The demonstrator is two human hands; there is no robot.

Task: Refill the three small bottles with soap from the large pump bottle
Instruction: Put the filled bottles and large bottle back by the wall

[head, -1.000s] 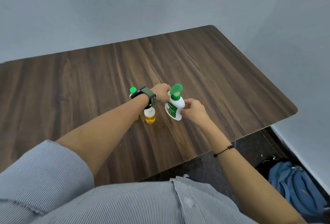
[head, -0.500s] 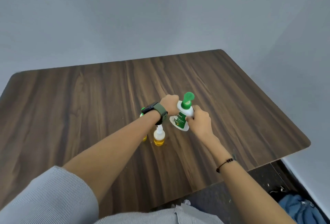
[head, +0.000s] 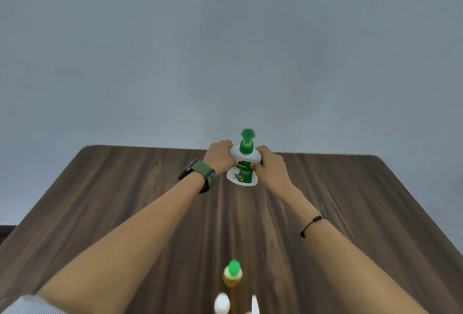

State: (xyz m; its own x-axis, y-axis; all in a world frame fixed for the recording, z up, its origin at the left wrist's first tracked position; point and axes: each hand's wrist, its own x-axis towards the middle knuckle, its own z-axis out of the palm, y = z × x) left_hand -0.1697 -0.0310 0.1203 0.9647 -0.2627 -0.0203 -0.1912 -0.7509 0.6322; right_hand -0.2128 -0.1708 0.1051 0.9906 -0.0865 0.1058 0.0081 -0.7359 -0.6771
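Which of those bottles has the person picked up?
The large pump bottle, white with a green pump, gripped by both hands. The small bottles stand on the table, untouched.

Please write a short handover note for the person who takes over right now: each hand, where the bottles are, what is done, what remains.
Left hand and right hand both grip the large pump bottle, held upright above the table, pump still on.
One small bottle with a green cap and yellow liquid stands near the table's front edge; two white-topped shapes below it are blurred, probably the other small bottles.
Done: pump bottle picked up. Fill levels cannot be judged.
Left: dispense soap into the three small bottles.
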